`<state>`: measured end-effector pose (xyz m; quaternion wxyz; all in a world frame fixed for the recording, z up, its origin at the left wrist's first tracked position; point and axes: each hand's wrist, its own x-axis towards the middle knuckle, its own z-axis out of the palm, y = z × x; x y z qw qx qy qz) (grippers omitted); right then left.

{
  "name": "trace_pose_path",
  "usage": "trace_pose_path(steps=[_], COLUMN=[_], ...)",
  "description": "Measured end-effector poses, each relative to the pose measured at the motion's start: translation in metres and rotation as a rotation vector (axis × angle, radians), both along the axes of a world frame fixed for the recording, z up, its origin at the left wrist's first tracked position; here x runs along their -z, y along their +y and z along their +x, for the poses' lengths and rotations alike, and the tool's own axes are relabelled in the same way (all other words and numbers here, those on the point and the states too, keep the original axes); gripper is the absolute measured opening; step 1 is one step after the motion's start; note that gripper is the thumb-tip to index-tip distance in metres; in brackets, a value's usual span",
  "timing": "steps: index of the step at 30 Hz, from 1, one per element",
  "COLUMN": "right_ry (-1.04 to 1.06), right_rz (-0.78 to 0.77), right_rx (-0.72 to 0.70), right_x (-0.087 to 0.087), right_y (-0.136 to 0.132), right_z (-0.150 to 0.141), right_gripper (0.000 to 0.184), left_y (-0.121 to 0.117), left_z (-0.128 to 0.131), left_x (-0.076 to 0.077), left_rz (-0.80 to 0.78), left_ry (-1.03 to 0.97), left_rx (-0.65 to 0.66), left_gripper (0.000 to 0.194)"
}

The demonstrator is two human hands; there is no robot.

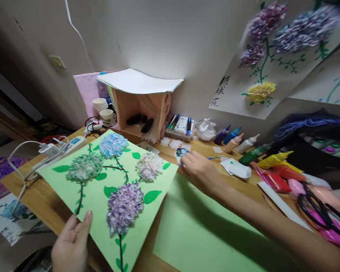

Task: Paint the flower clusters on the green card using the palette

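Observation:
In my left hand is the lower-left edge of a light green sheet, gripped with the thumb on top. Textured hydrangea flowers in purple, blue, green and pale pink stand out on it, with painted green leaves and dark stems. My right hand reaches to the sheet's upper right corner, its fingers curled. Right behind those fingers is a small white piece with dark paint stains. What the fingertips hold is hidden. Under my right forearm lies a plain green sheet.
A cardboard box topped with white paper stands against the wall beside markers. Paint bottles, folded tissue and black-handled scissors lie to the right. A power strip with cables is at left. Flower pictures hang above.

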<state>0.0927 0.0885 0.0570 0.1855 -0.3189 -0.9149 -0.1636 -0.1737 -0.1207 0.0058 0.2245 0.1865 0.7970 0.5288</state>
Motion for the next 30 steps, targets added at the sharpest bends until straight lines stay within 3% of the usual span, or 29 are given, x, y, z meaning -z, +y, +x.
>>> trace_pose_path(steps=[3, 8, 12, 16, 20, 23, 30], right_ry=[0.077, 0.080, 0.046, 0.034, 0.035, 0.042, 0.013], right_rz=[0.179, 0.329, 0.375, 0.389, 0.385, 0.372, 0.363], right_rx=[0.040, 0.086, 0.038, 0.085, 0.061, 0.058, 0.010], right_x=[-0.019, -0.051, -0.062, -0.060, -0.057, -0.057, -0.051], right_y=[-0.014, -0.034, -0.046, -0.050, -0.050, -0.048, -0.047], right_z=[0.070, 0.151, 0.176, 0.181, 0.182, 0.183, 0.186], right_gripper=[0.016, 0.020, 0.022, 0.013, 0.010, 0.012, 0.010], left_y=[0.005, 0.030, 0.049, 0.066, 0.082, 0.091, 0.110], left_z=[0.041, 0.121, 0.176, 0.214, 0.227, 0.227, 0.202], left_x=[0.008, 0.012, 0.013, 0.002, -0.011, -0.012, -0.006], left_rz=[-0.032, 0.026, 0.061, 0.166, 0.188, 0.186, 0.108], left_ry=[-0.184, -0.287, -0.431, -0.571, -0.569, -0.511, -0.485], left_rx=[0.239, 0.444, 0.490, 0.417, 0.421, 0.459, 0.596], left_gripper=[0.056, 0.051, 0.054, 0.048, 0.046, 0.043, 0.046])
